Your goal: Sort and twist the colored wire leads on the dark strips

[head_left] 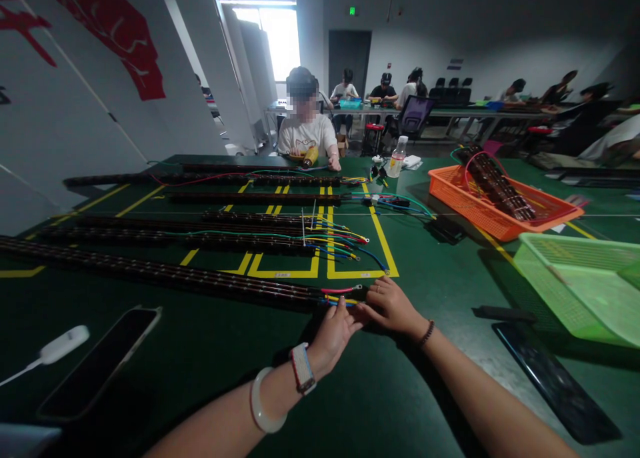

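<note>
My left hand (334,333) and my right hand (393,306) meet at the near end of a long dark strip (165,273) lying across the green table (240,351). Coloured wires (341,294), red, yellow and blue, stick out of that end. Both hands have their fingers pinched together on these wire ends. The left wrist carries a watch and a pale bangle, the right a dark bead bracelet. More long dark strips (200,238) with coloured wires lie parallel further back, over yellow floor-style markings.
A phone (100,361) and a white charger plug (64,343) lie at the near left. A dark tablet (553,381), a green basket (585,278) and an orange basket (495,208) of strips stand right. A seated person (306,130) works opposite; others sit behind.
</note>
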Available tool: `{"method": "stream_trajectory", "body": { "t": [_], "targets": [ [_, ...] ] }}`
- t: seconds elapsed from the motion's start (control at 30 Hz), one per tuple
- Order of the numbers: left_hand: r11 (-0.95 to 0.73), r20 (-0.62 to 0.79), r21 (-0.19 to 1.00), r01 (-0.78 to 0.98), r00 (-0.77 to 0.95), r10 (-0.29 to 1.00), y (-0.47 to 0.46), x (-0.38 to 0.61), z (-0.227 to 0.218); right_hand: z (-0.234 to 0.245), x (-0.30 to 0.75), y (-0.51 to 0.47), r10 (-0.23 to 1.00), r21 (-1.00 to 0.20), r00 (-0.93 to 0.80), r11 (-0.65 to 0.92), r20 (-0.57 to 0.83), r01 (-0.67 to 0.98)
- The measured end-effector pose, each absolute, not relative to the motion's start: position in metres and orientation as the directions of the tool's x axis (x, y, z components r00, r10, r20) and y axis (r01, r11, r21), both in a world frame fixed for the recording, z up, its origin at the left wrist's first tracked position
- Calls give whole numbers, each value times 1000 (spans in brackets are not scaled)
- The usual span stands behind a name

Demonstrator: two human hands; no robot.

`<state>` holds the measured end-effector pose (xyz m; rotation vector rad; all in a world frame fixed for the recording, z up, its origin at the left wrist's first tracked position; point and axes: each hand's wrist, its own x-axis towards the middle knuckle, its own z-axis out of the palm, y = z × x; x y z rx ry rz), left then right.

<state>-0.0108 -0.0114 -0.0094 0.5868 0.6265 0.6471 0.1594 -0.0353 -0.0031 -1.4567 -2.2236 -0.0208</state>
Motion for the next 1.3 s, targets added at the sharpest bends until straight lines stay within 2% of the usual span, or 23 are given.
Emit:
{"method": "stream_trajectory", "body": {
  "t": [0.1, 0.2, 0.27, 0.4, 0.47, 0.6, 0.7, 0.8, 0.87, 1.03, 1.2, 1.3],
  "targets": [
    [627, -335, 693, -355, 612, 717, -12, -11, -10, -9, 161, -32, 883, -368, -206, 374, 421, 851],
    [632, -331, 696, -340, 630, 703, -13, -11, -11, -13, 162, -30, 900, -416, -131, 316, 416, 853],
    [639, -330, 692, -335, 641, 693, -13, -12, -12, -14, 161, -28, 909, -376, -114, 276, 400, 885],
    [631, -356, 712, -309, 615, 703, -13, -15, -10, -19, 160, -24, 913, -198, -106, 197, 393, 960],
    [634, -370, 716, -292, 611, 700, -13, -16, -8, -20, 160, -24, 909, -157, -115, 191, 401, 969],
    [658, -398, 701, -277, 614, 682, -13, -17, -7, -15, 163, -31, 860, -146, -177, 276, 478, 950],
    [662, -396, 687, -301, 608, 688, -13, -16, -10, -6, 162, -38, 766, -61, -293, 396, 572, 916],
    [660, -390, 667, -345, 593, 704, -12, -15, -14, -1, 158, -42, 717, 43, -447, 505, 535, 862],
    [668, -389, 654, -355, 599, 700, -12, -14, -15, -1, 155, -41, 721, 61, -487, 529, 494, 846],
    [649, -345, 684, -332, 637, 690, -12, -14, -14, -10, 154, -36, 773, -42, -400, 480, 493, 876],
    [610, -267, 771, -184, 776, 572, -13, -13, -11, -13, 156, -34, 817, -120, -310, 413, 486, 903],
    [561, -276, 823, -87, 803, 529, -14, -14, -10, -13, 157, -34, 839, -134, -282, 382, 465, 914]
  ]
}}
